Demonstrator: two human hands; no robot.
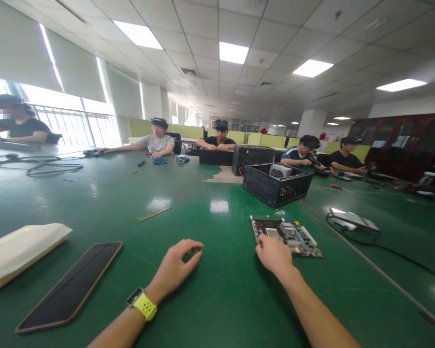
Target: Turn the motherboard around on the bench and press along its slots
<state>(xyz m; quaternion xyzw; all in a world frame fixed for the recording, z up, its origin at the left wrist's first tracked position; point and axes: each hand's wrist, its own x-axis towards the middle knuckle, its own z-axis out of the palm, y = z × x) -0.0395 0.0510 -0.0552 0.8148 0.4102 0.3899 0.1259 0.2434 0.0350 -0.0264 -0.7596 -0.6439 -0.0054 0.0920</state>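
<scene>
A motherboard [288,232] with slots, a silver socket area and several connectors lies on the green table, right of centre. My right hand [275,253] is at its near left edge, fingers curled in against the board; the fingertips are partly hidden. Left of it, my left hand [179,261] hovers low over the table or rests on it, holding nothing, with thumb and fingers apart. A watch with a yellow strap [145,305] is on my left wrist.
Beyond the motherboard stands an open black computer case [275,186], another case [253,157] behind it. At left are a dark flat panel [72,285] and a paper-wrapped packet [25,251]. A thin stick [154,214] and cabled device [353,220] lie farther out. Several people sit around.
</scene>
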